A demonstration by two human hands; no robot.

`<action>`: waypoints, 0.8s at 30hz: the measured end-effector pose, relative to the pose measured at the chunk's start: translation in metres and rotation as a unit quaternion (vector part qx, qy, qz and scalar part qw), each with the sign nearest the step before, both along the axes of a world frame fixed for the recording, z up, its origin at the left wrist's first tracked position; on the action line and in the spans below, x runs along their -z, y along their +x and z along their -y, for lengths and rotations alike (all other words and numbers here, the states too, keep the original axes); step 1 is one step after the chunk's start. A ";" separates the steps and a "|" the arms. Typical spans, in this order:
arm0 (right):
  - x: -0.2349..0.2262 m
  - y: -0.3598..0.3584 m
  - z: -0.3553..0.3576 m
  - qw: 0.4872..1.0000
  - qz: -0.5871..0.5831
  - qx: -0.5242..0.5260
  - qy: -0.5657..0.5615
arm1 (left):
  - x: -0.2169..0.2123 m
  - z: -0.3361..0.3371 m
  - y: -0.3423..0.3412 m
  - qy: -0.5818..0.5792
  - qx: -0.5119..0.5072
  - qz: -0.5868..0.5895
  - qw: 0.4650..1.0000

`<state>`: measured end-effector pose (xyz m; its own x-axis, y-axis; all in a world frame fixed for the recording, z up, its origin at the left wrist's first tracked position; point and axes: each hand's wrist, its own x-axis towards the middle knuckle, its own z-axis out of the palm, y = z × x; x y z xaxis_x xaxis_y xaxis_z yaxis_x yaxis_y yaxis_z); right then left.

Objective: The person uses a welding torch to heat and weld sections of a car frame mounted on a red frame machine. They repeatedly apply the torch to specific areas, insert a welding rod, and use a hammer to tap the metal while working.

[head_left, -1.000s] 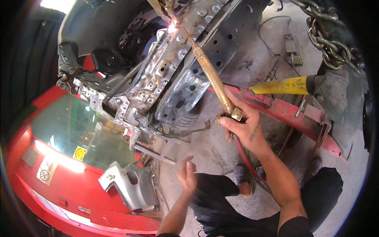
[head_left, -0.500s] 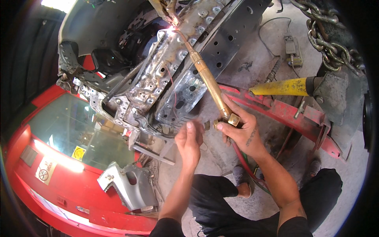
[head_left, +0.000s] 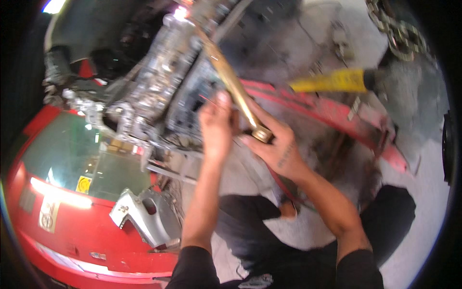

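A brass gas torch (head_left: 231, 84) slants up and to the left, its tip beside a bright pinkish-white glow (head_left: 181, 13) on the bare metal of a car body (head_left: 151, 86). My right hand (head_left: 278, 144) is closed around the torch's lower end, by its valve block. Just left of the torch, my left hand (head_left: 215, 123) is raised with its thumb up and fingers curled. From its thumb sticks out a thin copper-coloured rod (head_left: 208, 100), mostly smeared by motion. A red hose (head_left: 281, 185) hangs below my right hand.
A red car panel with a window (head_left: 62, 159) lies at left, a silver body part (head_left: 154, 219) against it. At right are a red steel beam (head_left: 332, 115), a yellow cylinder (head_left: 329, 81) and a heavy chain (head_left: 399, 33). My dark trouser legs (head_left: 250, 216) are below.
My left hand has risen toward the torch's shaft. The whole view has shifted, so the glow and car body sit higher and further left, and the picture is blurred. My right hand keeps its grip.
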<state>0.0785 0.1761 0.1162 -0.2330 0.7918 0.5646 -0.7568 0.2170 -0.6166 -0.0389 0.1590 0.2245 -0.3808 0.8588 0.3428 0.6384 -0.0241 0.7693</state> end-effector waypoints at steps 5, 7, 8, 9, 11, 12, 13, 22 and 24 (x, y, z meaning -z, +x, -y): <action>0.027 -0.029 0.057 0.991 0.031 0.050 0.122 | 0.005 0.054 -0.014 0.045 0.026 0.101 0.994; 0.040 -0.032 0.067 0.991 -0.005 0.024 0.132 | 0.012 0.081 -0.019 0.059 0.049 0.112 0.991; 0.048 -0.028 0.063 0.994 0.037 -0.033 0.099 | 0.016 0.090 -0.023 0.070 0.049 0.110 0.990; 0.058 -0.020 0.054 0.990 0.079 -0.093 0.065 | 0.022 0.103 -0.029 0.073 0.056 0.112 0.989; 0.082 -0.015 0.027 0.978 0.183 -0.101 0.014 | 0.029 0.130 -0.040 0.103 0.034 0.101 0.989; 0.104 -0.020 0.008 0.967 0.250 -0.045 -0.005 | 0.032 0.145 -0.043 0.109 0.024 0.098 0.989; 0.142 -0.028 -0.010 0.950 0.310 0.038 -0.011 | 0.036 0.159 -0.047 0.114 0.014 0.096 0.989; 0.435 -0.110 0.101 0.715 0.689 -0.071 0.095 | 0.055 0.252 -0.046 0.109 -0.068 -0.003 0.992; 0.491 -0.095 0.126 0.685 0.723 -0.045 0.077 | 0.052 0.263 -0.045 0.077 -0.069 0.000 0.995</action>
<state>-0.0163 0.0502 -0.3746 -0.6810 0.6948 -0.2313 0.6058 0.3571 -0.7109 -0.0836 -0.1039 0.1726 -0.4912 0.7363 0.4653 0.6432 -0.0536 0.7638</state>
